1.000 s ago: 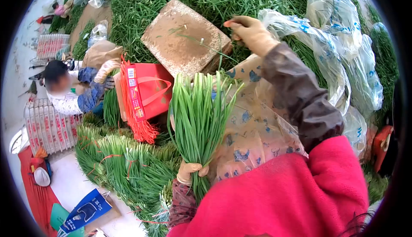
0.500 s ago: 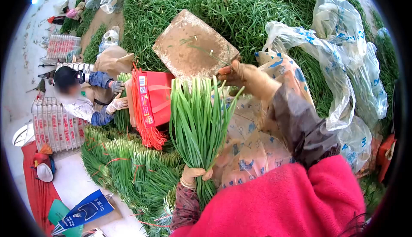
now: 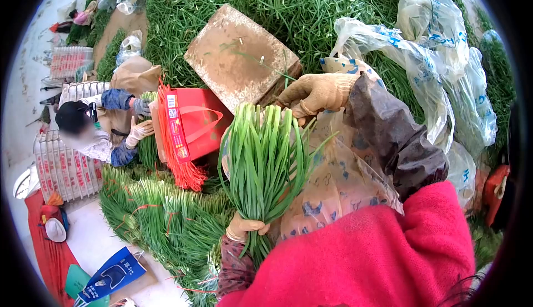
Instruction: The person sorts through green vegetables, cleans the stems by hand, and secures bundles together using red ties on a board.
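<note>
A thick bunch of garlic chives point(image 3: 261, 160) stands in front of me, pale cut ends up and green leaves down. Low on the leaves, my gloved left hand point(image 3: 244, 226) is wrapped round the bunch. My right hand point(image 3: 319, 93), in a tan knit glove, is at the upper right of the bunch, near the pale ends. Its fingers are bent and partly hidden; what they pinch, if anything, does not show. Just beyond it lies a worn brown block point(image 3: 239, 57) with bits of leaf on top.
Left of the bunch is a red bag point(image 3: 197, 121) with red ties point(image 3: 186, 168). Tied chive bundles point(image 3: 166, 212) lie lower left, loose chives point(image 3: 300, 7) at the back. Plastic bags point(image 3: 438, 68) lie right. Another person point(image 3: 100, 123) works at the left, gloved hands by chives.
My right hand has turned, its back now upward, and come down closer to the pale ends. The bunch remains in my left hand. The whole view has shifted slightly.
</note>
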Demonstrator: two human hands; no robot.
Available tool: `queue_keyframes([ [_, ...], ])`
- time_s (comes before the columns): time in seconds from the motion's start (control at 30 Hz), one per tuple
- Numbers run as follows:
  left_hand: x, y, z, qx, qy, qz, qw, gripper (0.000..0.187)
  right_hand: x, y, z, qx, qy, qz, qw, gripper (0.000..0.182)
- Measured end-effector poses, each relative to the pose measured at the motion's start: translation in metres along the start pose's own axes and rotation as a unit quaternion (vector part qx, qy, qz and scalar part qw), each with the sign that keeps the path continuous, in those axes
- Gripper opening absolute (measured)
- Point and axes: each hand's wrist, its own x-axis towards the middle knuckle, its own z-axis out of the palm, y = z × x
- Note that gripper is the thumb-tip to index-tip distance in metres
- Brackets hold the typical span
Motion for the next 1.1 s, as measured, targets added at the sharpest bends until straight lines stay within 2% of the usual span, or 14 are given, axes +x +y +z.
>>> queue_keyframes([
  [0.2,0.002,0.004,0.005,-0.022,-0.018,0.01,1.0,0.066,0.003,0.008,0.015,0.056,0.072,-0.049,0.995,0.038],
  [0.37,0.001,0.004,0.003,-0.029,0.007,0.003,1.0,0.065,0.011,0.006,-0.016,0.237,0.405,-0.193,0.861,0.018],
  [0.4,0.001,0.008,0.006,-0.032,0.009,0.007,0.999,0.061,0.009,0.011,-0.036,0.325,0.416,-0.263,0.807,0.031],
  [0.47,0.001,0.012,0.016,-0.034,0.033,0.025,0.999,0.062,0.004,0.023,-0.055,0.296,0.424,-0.307,0.799,0.057],
  [0.53,0.0,0.013,0.018,-0.037,0.077,0.048,0.995,0.06,-0.001,0.04,-0.051,0.238,0.367,-0.184,0.88,0.066],
  [0.57,0.002,0.012,0.016,-0.033,0.074,0.057,0.995,0.054,-0.01,0.05,-0.034,0.087,0.301,-0.156,0.937,0.088],
  [0.63,0.007,0.016,0.016,-0.032,0.073,0.056,0.995,0.051,-0.009,0.051,0.007,0.103,0.13,-0.048,0.985,0.133],
  [0.7,0.012,0.018,0.019,-0.057,0.071,0.048,0.995,0.041,0.009,0.073,0.039,0.214,0.025,-0.09,0.972,0.137],
  [0.8,0.019,0.014,0.029,0.056,0.105,0.026,0.993,0.048,0.027,0.059,0.066,0.324,0.006,-0.214,0.922,0.125],
  [0.87,0.021,0.017,0.036,0.078,0.081,-0.017,0.994,0.051,0.034,0.071,0.054,0.352,0.05,-0.231,0.906,0.117],
  [0.93,0.032,0.007,0.046,0.139,0.083,0.039,0.986,0.06,0.038,0.075,0.048,0.422,0.05,-0.24,0.873,0.107],
  [0.97,0.031,0.004,0.035,0.11,0.066,-0.062,0.99,0.07,0.04,0.079,0.045,0.423,0.067,-0.225,0.875,0.105],
  [1.0,0.034,-0.003,0.031,0.108,0.064,-0.064,0.99,0.07,0.044,0.084,0.044,0.425,0.084,-0.21,0.876,0.103],
  [1.1,0.039,-0.016,0.029,0.1,0.043,-0.039,0.993,0.072,0.059,0.097,0.038,0.458,-0.015,-0.206,0.865,0.083],
])
